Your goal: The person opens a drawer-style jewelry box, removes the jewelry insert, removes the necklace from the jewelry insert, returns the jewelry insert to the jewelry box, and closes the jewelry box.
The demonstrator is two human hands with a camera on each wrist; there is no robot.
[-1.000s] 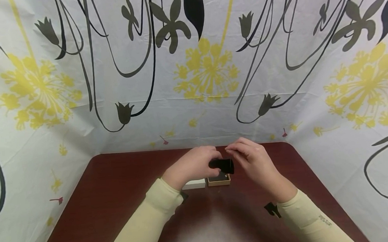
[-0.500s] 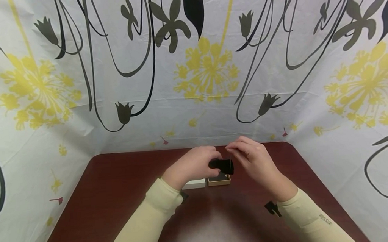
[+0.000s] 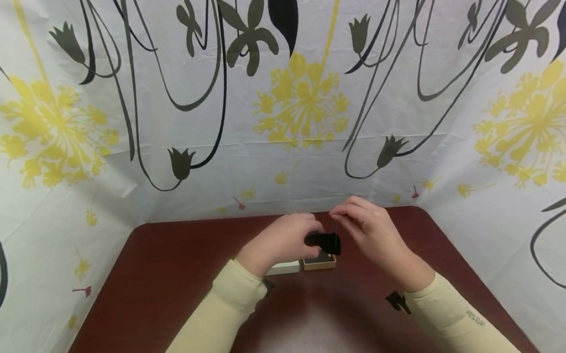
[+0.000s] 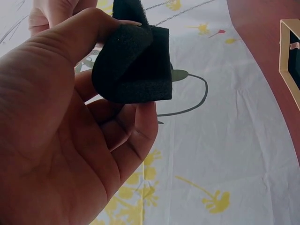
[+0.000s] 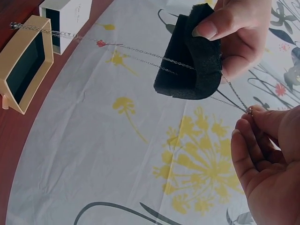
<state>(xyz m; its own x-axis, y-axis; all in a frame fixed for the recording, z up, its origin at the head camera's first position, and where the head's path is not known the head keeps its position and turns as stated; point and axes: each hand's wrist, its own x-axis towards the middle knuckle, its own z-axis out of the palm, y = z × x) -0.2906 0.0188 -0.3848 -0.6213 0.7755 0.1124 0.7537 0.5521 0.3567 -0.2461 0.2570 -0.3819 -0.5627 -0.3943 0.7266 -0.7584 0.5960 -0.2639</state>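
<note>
Near the table's [image 3: 171, 274] far edge, head view: left hand [image 3: 280, 240] holds the foam [image 3: 329, 243] over the gold box [image 3: 319, 266]; right hand [image 3: 367, 228] has edged up slightly, probably tensioning the chain [image 5: 65, 34]. Left wrist: thumb and fingers curled around foam. Right wrist: fingertips pinched together on chain; strands cross foam, can't tell whether threaded.

Person's wearing pale yellow: left sleeve [image 3: 202, 327], right sleeve [image 3: 459, 323]. Left cuff [image 3: 236, 284] is bunching thick. Small grey marking [image 3: 475, 317] is showing on right forearm. Black angular piece [image 3: 397, 302] is poking out beside right cuff [image 3: 424, 292].
</note>
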